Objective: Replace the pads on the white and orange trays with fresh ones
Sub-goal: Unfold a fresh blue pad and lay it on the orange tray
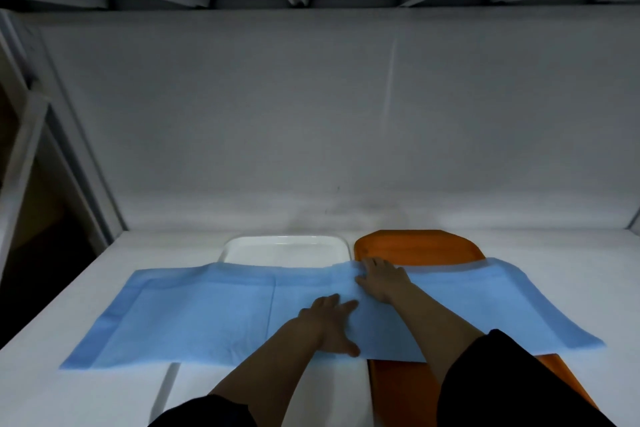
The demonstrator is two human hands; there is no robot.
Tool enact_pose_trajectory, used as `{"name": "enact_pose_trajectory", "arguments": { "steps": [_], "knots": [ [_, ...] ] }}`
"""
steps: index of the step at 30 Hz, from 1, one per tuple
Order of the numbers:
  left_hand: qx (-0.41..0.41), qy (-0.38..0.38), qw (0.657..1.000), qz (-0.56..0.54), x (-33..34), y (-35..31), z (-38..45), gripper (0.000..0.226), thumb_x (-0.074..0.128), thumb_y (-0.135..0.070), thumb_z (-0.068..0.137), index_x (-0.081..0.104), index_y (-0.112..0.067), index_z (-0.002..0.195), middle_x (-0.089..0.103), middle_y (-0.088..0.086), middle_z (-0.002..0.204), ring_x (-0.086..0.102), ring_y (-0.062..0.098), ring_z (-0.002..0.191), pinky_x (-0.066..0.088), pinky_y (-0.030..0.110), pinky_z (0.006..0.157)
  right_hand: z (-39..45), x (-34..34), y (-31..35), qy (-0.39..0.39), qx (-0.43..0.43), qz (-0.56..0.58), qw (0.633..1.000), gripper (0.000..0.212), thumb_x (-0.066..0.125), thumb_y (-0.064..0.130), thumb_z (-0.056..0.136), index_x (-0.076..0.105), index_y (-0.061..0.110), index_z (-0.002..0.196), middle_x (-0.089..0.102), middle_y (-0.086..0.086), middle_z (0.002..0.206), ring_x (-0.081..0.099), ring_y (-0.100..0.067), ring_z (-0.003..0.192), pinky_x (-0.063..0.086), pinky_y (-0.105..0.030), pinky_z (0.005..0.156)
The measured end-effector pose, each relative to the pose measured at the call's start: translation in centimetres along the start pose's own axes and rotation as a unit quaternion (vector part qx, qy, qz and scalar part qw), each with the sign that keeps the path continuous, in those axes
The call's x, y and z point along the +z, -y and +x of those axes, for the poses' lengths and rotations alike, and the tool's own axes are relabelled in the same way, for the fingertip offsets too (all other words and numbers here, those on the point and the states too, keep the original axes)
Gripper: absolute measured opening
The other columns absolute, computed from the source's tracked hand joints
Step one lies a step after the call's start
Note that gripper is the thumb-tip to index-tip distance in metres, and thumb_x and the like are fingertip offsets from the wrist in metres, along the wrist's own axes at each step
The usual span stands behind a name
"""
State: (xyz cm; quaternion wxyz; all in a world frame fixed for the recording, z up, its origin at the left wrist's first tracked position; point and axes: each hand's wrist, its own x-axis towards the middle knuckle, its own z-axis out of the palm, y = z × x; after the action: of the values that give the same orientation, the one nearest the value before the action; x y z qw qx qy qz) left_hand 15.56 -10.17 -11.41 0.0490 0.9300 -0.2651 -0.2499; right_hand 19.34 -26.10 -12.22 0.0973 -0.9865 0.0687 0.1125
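Two trays: side by side on a white table (86,288), seen from the head camera
White tray (287,248): on the left, far rim bare, middle under a blue pad (207,316)
Orange tray (415,245): on the right, just beside the white one, far and near ends showing
Blue pad: spread flat across both trays, edges overhanging onto the table
Left hand (329,322): fingers spread, palm down on the pad, gripping nothing
Right hand (384,279): flat at the pad's far edge over the orange tray, fingers extended, no pinch visible
Sleeves: dark, at the bottom edge

Two trays (284,246) (415,246), two blue pads (194,316) (485,302), two hands (329,322) (382,279).
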Motion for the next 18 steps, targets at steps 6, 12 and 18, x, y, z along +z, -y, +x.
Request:
{"name": "enact_pose_trajectory", "arguments": {
  "steps": [6, 12, 18],
  "knots": [
    [0.029, 0.012, 0.999, -0.007, 0.0, -0.1, -0.1, 0.087, 0.061, -0.047, 0.086, 0.004, -0.033, 0.151, -0.005, 0.005, 0.160, -0.003, 0.027, 0.147, 0.013, 0.052, 0.116, 1.4, 0.1, -0.5, 0.010, 0.034, 0.019, 0.999, 0.059, 0.031, 0.039, 0.101, 0.014, 0.013, 0.151, 0.022, -0.013, 0.155, 0.026, -0.029, 0.140, 0.025, -0.043, 0.110],
    [0.049, 0.019, 0.998, 0.017, 0.1, 0.3, 0.1, 0.092, 0.065, -0.039, 0.084, 0.003, -0.034, 0.151, -0.008, 0.006, 0.159, -0.004, 0.029, 0.146, 0.014, 0.052, 0.116, 2.7, 0.1, -0.4, 0.027, 0.027, 0.056, 0.998, 0.061, 0.040, 0.030, 0.097, 0.015, 0.015, 0.150, 0.026, -0.014, 0.153, 0.028, -0.030, 0.139, 0.028, -0.042, 0.111],
    [0.057, 0.016, 0.998, 0.030, 0.5, 0.6, -0.1, 0.099, 0.069, -0.038, 0.082, -0.002, -0.033, 0.151, -0.012, 0.006, 0.159, -0.005, 0.029, 0.146, 0.014, 0.051, 0.116, 3.1, -0.2, -1.0, -0.036, 0.050, 0.039, 0.997, 0.046, 0.051, 0.032, 0.089, 0.048, 0.015, 0.132, 0.049, -0.010, 0.135, 0.046, -0.028, 0.124, 0.041, -0.037, 0.099]
  ]
}}
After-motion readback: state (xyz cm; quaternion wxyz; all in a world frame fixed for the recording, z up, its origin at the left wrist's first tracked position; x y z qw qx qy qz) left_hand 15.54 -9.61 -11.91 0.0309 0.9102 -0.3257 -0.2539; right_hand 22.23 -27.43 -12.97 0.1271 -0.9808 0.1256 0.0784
